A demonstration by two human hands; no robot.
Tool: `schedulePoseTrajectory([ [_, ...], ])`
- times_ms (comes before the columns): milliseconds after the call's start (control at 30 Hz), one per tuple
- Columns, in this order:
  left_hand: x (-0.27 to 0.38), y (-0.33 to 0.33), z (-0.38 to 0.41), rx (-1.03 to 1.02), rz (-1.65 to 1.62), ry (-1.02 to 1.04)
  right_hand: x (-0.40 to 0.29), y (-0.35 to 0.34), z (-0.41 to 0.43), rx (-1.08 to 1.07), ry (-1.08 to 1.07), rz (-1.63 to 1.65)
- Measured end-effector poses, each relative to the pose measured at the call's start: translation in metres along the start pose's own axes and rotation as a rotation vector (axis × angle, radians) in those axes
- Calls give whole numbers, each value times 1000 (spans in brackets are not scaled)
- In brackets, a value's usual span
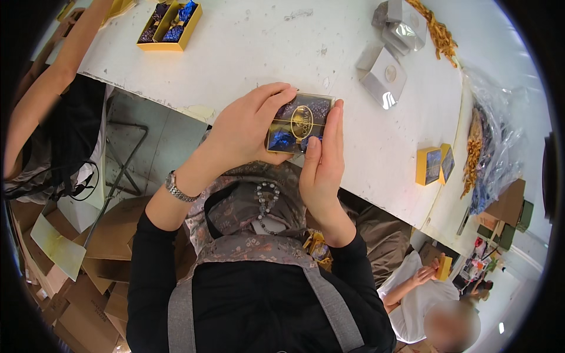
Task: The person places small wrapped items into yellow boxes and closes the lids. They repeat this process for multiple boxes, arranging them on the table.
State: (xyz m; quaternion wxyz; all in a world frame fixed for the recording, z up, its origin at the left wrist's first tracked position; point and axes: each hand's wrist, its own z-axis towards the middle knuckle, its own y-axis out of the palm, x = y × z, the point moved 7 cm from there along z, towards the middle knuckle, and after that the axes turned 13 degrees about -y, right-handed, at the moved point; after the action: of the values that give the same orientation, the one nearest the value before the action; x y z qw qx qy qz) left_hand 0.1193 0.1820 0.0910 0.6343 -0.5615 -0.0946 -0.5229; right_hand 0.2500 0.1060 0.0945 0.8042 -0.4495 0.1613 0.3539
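Between my two hands, over the near edge of the white table, is a small chocolate box with a clear lid bearing a gold oval emblem. Dark and blue wrapped pieces show through the lid. My left hand grips its left side, fingers on the top corner and thumb beneath the lower edge. My right hand lies flat along its right side, with the thumb at the lower front. Further off at the upper left, an uncovered gold box holds dark and blue wrapped pieces in two compartments.
Clear plastic lids stand at the upper right of the white table. Two gold boxes lean together at right, near gold ribbons and plastic film. Co-workers are at left and lower right; cardboard boxes lie lower left.
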Motion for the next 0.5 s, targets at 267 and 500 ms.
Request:
schedulePoseTrajectory([
  [267,5,0,4,4,114,19,1,-3,5,-27,-36,-90],
  [500,7,2,6,-4,156,2,14,-3,-3,35,83,159],
])
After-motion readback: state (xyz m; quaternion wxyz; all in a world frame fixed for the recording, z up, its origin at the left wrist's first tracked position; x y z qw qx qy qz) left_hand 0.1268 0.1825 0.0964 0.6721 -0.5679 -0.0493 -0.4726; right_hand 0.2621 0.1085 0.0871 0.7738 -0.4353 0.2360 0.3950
